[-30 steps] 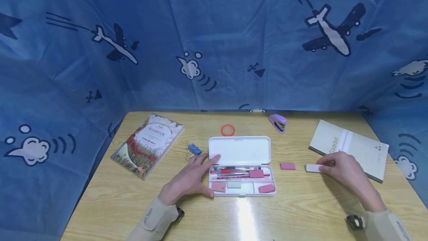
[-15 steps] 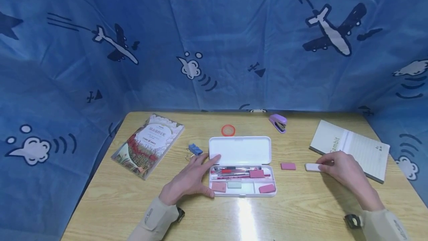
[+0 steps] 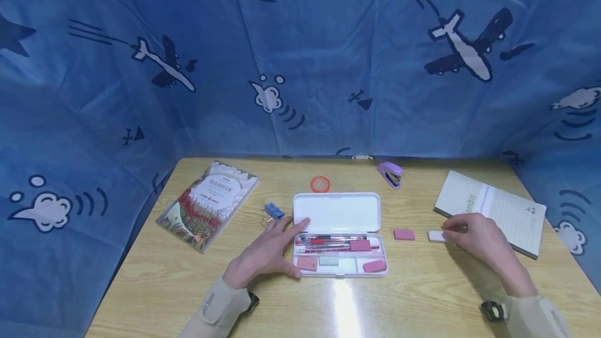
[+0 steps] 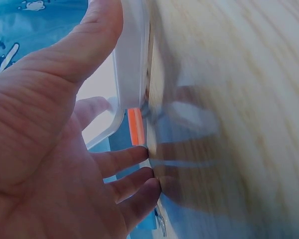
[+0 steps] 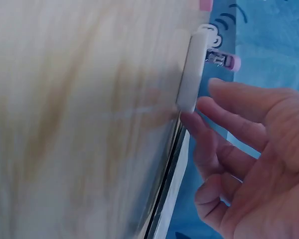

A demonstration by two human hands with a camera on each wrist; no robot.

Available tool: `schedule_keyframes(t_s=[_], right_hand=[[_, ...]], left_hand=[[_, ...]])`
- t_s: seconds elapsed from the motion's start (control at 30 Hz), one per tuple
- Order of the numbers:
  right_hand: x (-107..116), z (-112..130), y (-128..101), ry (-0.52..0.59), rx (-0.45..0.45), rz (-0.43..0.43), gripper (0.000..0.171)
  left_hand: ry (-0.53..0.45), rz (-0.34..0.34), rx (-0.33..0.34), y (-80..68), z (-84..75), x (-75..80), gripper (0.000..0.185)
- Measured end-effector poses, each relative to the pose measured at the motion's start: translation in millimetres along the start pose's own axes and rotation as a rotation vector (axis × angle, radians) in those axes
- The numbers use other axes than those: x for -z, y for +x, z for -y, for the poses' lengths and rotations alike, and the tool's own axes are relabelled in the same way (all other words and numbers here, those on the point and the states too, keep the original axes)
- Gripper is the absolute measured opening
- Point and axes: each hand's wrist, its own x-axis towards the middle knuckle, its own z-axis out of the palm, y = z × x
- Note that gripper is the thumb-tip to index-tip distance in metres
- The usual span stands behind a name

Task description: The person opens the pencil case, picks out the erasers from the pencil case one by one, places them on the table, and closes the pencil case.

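An open white pencil case [image 3: 336, 212] lies at the table's middle, its tray holding pens and pink erasers. My left hand [image 3: 286, 244] rests flat on the table against the case's left side, fingers straight; in the left wrist view the thumb lies along the case [image 4: 132, 59]. A small white eraser [image 3: 435, 236] lies to the right, and my right hand [image 3: 452, 231] touches its right end with the fingertips. The right wrist view shows loosely bent fingers [image 5: 229, 107] at the end of the white eraser [image 5: 192, 74]. A loose pink eraser [image 3: 404, 234] lies between the case and the white one.
A picture book [image 3: 208, 202] lies at the left and a white notebook [image 3: 497, 210] at the right, just behind my right hand. A purple stapler [image 3: 389, 173], an orange tape ring [image 3: 320, 184] and a blue binder clip [image 3: 273, 210] sit near the case. Blue printed cloth walls the table.
My right hand has edged slightly left at the white eraser. The left hand and the case have stayed put.
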Motion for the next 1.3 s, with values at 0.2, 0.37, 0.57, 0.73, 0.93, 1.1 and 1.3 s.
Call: schedule_keyframes(t_s=[0.2,0.37,0.57,0.73,0.93,1.1,1.3], right_hand=[[-4,31,0,0.093,0.117,-0.116,0.025],[-14,69,4,0.138,0.242,-0.14,0.026],[-35,98,12,0.175,0.385,-0.061,0.025],[-49,113,15,0.154,0.394,0.028,0.025],[-58,124,16,0.066,0.355,0.089,0.024],[-62,128,17,0.004,0.325,0.139,0.027],[-65,128,17,-0.013,0.318,0.15,0.027]], left_hand=[[-0.006,-0.002,0.011,-1.5,2.1,-1.1,0.121],[-0.008,-0.01,0.003,-2.9,2.6,-0.7,0.12],[-0.008,-0.012,-0.005,-2.1,2.3,-1.0,0.121],[-0.001,-0.007,-0.006,-0.3,1.6,-1.2,0.121],[-0.006,0.003,0.001,0.1,0.5,-0.5,0.12],[-0.011,0.011,0.003,0.1,0.7,-0.1,0.119],[-0.006,0.01,0.004,0.3,1.3,-1.1,0.12]])
